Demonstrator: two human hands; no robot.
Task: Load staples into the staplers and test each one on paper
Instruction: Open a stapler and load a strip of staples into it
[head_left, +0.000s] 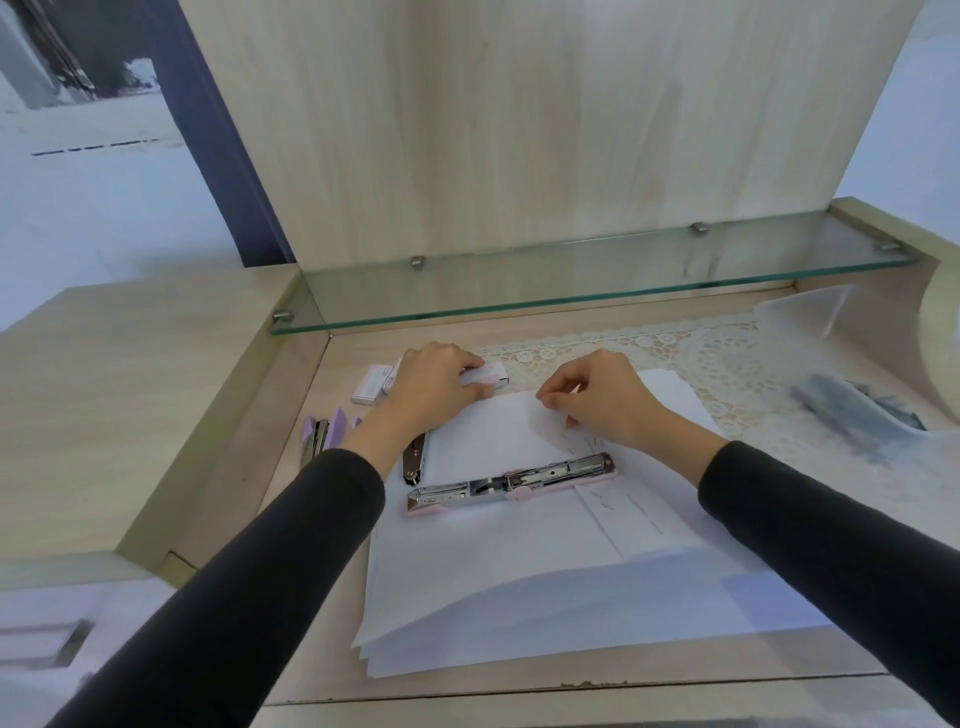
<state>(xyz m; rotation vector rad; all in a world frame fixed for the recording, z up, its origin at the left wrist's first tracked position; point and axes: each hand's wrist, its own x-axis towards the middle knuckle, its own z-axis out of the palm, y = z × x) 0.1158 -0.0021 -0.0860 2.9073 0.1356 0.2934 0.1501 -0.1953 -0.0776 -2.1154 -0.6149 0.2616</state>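
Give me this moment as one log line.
left hand: holds staple box | right hand: pinched at paper edge, contents unclear | pink stapler: open flat on paper | purple stapler: left, untouched

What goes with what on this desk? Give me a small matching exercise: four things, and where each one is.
Things
1. pink stapler
2. purple stapler
3. pinkish staple box
4. glass shelf

Places
A. gripped by the left hand
B. fixed above the back of the desk
C. opened out flat on the paper stack
D. on bare desk, left of the paper stack

Pairs: 1-C, 2-D, 3-A, 4-B
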